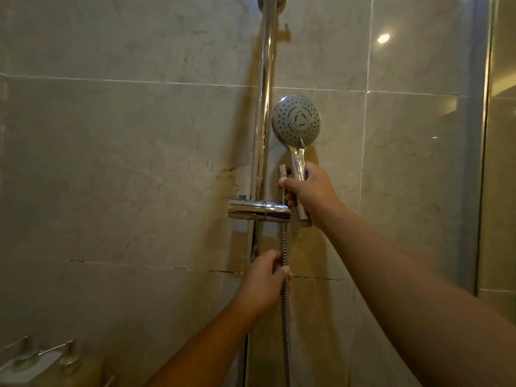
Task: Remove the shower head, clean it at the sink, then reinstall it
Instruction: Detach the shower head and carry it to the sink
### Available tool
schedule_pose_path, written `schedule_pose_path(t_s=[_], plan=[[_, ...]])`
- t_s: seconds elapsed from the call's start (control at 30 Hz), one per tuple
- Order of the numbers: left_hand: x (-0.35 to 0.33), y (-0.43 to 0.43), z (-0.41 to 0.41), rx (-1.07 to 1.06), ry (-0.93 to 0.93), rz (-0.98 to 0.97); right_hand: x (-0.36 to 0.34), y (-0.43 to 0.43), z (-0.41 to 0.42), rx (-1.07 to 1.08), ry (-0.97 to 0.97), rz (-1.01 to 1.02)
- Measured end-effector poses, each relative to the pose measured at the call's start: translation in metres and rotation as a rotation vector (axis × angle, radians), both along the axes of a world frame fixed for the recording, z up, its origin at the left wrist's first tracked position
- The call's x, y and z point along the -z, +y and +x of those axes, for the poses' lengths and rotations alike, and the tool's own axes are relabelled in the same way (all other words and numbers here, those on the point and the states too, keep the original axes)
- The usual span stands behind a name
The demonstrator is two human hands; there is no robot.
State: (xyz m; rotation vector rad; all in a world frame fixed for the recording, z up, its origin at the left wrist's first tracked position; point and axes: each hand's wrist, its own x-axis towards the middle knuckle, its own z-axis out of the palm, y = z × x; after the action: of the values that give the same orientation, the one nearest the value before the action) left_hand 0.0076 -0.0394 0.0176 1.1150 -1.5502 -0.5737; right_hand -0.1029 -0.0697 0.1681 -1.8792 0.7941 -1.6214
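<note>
So the shower head (296, 120) is off its hose right now, held up just right of the chrome slide rail (264, 107) with its nozzle face pointing back toward the camera. The right hand (310, 192) is wrapped closed around the shiny handle, and the same hand's thumb and forefinger also seem to be pinching the top of the metal hose (285, 263), whose threaded end fitting (282, 171) pokes up free just beside the handle. The hose runs down through the holder bracket (259, 211) on the rail, and below that bracket the left hand (265, 277) is closed around the hose, fingers curled tight. My guess on handling: the head looks like chromed plastic, so pretty light and stiff, but that polished handle gets slick if it's wet, so grip it mid-handle like it's being held now, not by the round face. I'd avoid squeezing the nozzle disc, since the little rubber jets can be fiddly. The hose is the opposite: flexible, springy, ribbed, easy to grip but it'll flop and clank against the tile wall (139, 163) if let go. Best spot on it is right near the end fitting, so the threads can be lined up. Some dispensers (42, 356) sit far down-left of the rail, not in play.
</note>
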Motion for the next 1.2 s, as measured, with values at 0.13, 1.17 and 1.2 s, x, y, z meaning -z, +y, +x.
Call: schedule_pose_path(t_s=[0.13,1.17,1.2], plan=[[0.008,-0.002,-0.001,-0.084,-0.057,-0.012,0.006,-0.001,-0.005,0.092,0.123,-0.062],[0.071,0.072,-0.049,0.244,0.409,0.117,0.145,0.061,-0.051,0.047,-0.288,0.17],[0.077,0.074,-0.056,0.281,0.402,0.136,0.154,0.066,-0.059,0.051,-0.289,0.175]])
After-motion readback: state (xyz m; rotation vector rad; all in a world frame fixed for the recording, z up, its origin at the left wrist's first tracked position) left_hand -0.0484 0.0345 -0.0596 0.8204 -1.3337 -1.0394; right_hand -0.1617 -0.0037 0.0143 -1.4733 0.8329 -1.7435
